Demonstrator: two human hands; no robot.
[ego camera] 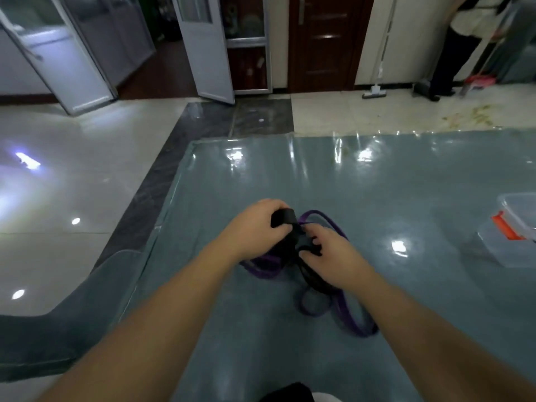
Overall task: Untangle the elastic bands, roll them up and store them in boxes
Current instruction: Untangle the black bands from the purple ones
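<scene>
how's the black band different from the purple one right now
The black band is gripped by both the left hand and right hand, lifted; the purple band lies loose on the mat, in neither hand. Black is bunched up; purple spreads in open loops. They share one tangle.

One wide head view is aimed forward and down, close over the hands (293, 242), across the floor (72, 175).

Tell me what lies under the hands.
Tangled black band and purple band on the mat. The left hand and right hand cover the knot's middle, so its crossings stay hidden.
</scene>
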